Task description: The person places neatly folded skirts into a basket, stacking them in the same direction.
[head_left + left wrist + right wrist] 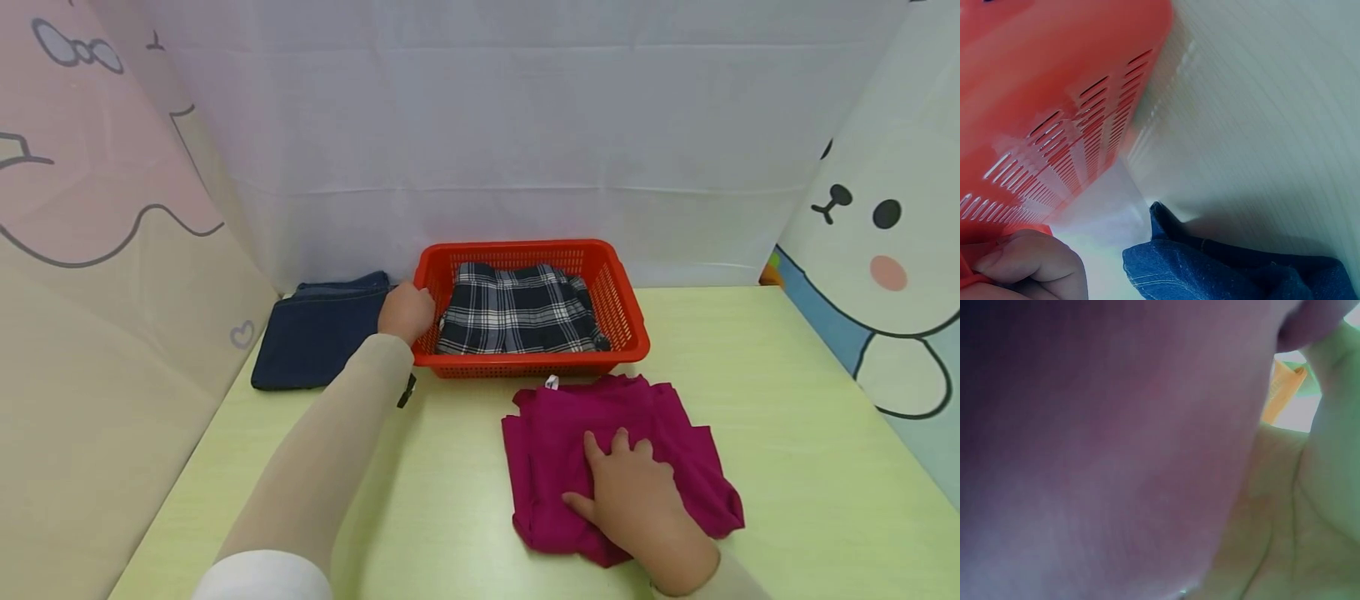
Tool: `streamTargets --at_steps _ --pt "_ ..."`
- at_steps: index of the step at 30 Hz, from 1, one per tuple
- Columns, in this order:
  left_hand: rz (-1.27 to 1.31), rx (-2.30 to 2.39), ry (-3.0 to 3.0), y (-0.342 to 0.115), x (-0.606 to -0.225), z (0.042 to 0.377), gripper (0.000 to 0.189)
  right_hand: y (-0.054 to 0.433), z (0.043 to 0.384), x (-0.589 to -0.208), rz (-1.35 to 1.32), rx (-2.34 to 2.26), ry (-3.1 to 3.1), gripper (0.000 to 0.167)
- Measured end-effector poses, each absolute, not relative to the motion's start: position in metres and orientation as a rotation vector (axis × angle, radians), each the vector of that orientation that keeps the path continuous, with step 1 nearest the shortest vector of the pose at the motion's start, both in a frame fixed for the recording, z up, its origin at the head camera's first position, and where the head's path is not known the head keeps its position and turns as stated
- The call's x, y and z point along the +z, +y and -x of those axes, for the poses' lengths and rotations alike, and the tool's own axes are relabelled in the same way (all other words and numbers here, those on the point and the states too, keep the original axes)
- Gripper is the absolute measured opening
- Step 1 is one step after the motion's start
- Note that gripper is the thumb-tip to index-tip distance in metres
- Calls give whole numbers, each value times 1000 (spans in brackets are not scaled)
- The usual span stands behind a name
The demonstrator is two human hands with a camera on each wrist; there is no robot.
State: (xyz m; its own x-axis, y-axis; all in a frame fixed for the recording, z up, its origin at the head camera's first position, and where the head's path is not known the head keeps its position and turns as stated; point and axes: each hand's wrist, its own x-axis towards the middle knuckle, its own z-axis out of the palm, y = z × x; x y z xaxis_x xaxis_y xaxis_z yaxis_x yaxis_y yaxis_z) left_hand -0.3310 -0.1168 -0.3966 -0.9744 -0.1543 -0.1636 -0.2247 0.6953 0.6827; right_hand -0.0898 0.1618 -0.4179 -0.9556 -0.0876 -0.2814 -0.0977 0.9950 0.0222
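Gripping a red basket [525, 362], resting on magenta cloth [551, 467]

From the head view, we see the left hand [406, 312] at the left rim of the red basket, its fingers clamped round the edge. The basket stands on the pale table [787, 417], near a white curtain [525, 142], and we find a folded plaid cloth [517, 308] lying inside it. To the left of the basket lies folded blue denim [307, 337], partly hidden by the left hand and forearm [322, 450]. We see the right hand [630, 492] palm down on the magenta cloth, its fingers spread apart. This cloth lies on the table just in front of the basket, a small white tag [552, 382] at its far edge.

From the left wrist, we see bent fingers and thumb at the basket's rim, its slotted side wall, and the denim on the table, apart from the basket.

From the right wrist, we make out palm creases and a blurred purplish surface [1116, 475] that we cannot identify; how the fingers lie, we cannot tell here. An orange patch [1282, 394] shows through a gap.
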Motion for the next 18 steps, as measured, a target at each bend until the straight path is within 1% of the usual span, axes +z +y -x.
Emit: streamTargets --at_steps 18 --pt "329 1172 2801 -115 -394 327 37 109 95 -417 186 78 2845 92"
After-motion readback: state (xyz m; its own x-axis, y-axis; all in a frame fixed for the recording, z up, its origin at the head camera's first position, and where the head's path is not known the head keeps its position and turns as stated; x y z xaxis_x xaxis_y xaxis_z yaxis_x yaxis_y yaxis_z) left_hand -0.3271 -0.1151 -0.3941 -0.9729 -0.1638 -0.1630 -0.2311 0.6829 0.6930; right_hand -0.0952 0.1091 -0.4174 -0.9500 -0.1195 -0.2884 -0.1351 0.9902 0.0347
